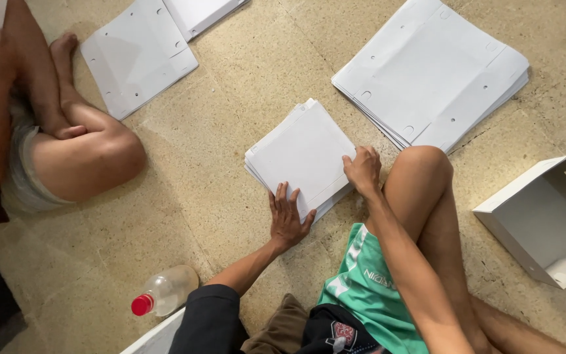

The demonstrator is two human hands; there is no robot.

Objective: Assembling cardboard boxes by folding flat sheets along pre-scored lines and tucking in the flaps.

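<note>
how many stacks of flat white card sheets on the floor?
4: one under both hands, a large one upper right, one upper left, one cut off at the top edge. More may lie outside view.

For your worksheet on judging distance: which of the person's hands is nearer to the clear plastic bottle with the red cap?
Left. The left hand rests on the near edge of the white card stack, above and right of the bottle. The right hand lies farther right.
</note>
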